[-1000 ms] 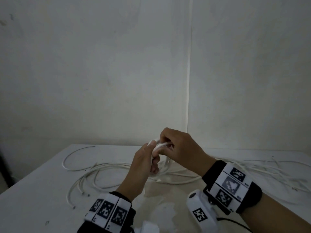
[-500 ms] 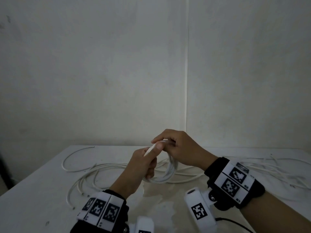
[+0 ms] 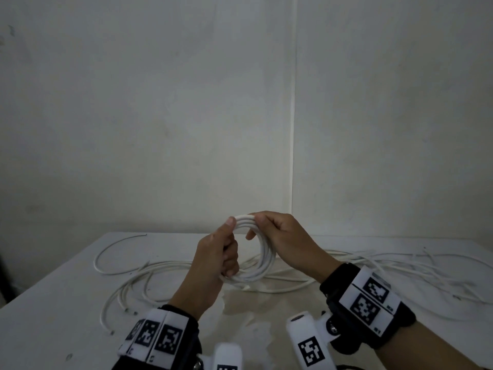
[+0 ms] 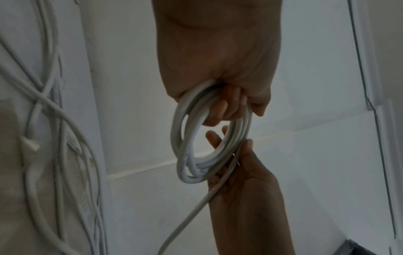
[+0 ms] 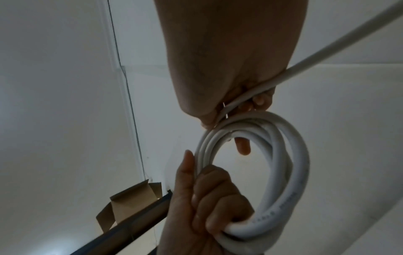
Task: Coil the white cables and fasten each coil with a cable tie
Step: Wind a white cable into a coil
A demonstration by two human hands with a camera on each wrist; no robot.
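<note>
A coil of thick white cable [image 3: 268,259] stands upright above the table between both hands. My left hand [image 3: 213,257] grips its left and lower side, fingers curled through the loop and thumb up on the top turn. My right hand [image 3: 285,236] pinches the top right of the coil. In the left wrist view the left hand [image 4: 218,60] wraps the coil [image 4: 190,179]. The right hand [image 4: 244,189] lies beyond it. The cable's free tail [image 4: 188,217] runs under that hand. In the right wrist view the right hand [image 5: 229,60] pinches the tail [image 5: 327,51] against the coil [image 5: 292,172].
Loose white cables [image 3: 170,263] sprawl over the white table [image 3: 53,329] behind and left of the hands. Thinner white strands [image 3: 416,265] spread to the right. A wall stands close behind the table. A brown cardboard box [image 5: 130,198] shows in the right wrist view.
The coil has turned from nearly edge-on to face me as a round loop. My right hand moved to its top right, and my left thumb now lies on the top turn.
</note>
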